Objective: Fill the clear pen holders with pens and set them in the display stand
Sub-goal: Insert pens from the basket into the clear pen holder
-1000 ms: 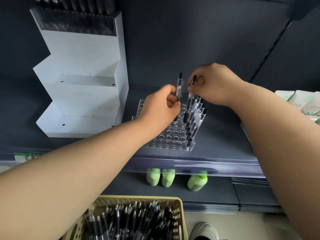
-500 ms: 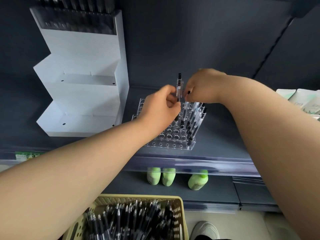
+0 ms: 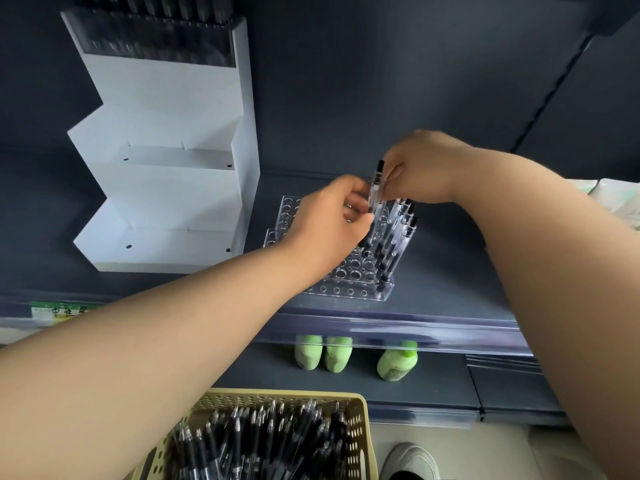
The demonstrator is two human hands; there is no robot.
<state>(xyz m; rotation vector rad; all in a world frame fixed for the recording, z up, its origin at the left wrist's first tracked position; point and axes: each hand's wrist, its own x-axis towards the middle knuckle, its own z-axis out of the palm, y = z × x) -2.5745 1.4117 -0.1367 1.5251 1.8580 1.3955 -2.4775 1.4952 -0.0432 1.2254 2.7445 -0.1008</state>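
Right hand, a second ago pinching its own pen over the filled right-hand rows, is now brought leftward onto the upright pen clamped in the left hand; that earlier pen is no longer held and is judged seated among the standing pens. Right fingertips are closed near the upright pen's cap; whether they grip or only touch cannot be told.

Clear pen holder: on the dark shelf, right rows filled, most holes open.

White display stand: just left of it, lower tiers bare, top tier stocked.

Perforated basket: below, holding the loose pens.

Progress is judged early; many insertions remain.
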